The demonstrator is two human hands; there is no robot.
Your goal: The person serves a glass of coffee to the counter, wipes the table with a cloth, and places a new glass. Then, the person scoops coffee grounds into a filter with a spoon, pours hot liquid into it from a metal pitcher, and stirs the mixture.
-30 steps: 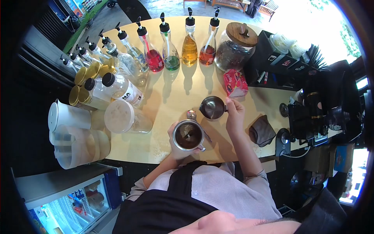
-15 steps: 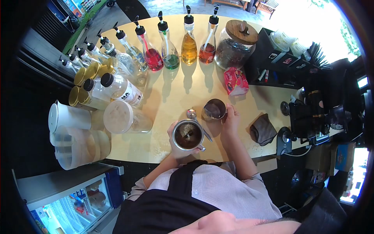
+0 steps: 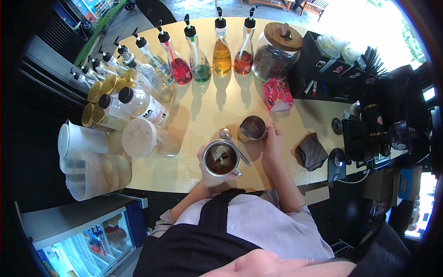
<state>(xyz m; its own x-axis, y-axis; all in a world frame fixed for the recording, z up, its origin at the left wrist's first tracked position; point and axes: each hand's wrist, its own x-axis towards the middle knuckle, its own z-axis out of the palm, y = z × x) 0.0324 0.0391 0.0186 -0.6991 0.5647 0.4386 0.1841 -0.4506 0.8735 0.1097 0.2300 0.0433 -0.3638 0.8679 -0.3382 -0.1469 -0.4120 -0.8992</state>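
Observation:
A steel pitcher [image 3: 236, 171] of dark brown liquid with pale foam is near the counter's front edge. My left hand [image 3: 208, 174] is wrapped round its left side, and its handle points to the lower right. Just up and to the right stands a small cup [image 3: 252, 128] with a dark inside; whether it holds liquid is hard to see. My right hand [image 3: 273, 138] is closed on the handle at the cup's right side. Between the two vessels lies a metal spoon [image 3: 225, 134], its bowl away from me and its handle partly hidden by the pitcher.
Pump bottles of coloured syrup [image 3: 201, 71] line the far edge. A lidded plastic jar [image 3: 140, 138] and white pitchers [image 3: 83, 139] stand at left. To the right are a folded dark cloth [image 3: 312, 151], a pink packet [image 3: 278, 95] and a black machine [image 3: 392, 127].
The foam in the pitcher has shifted a little in shape. Both hands keep their holds in nearly the same places, and the whole view has moved slightly.

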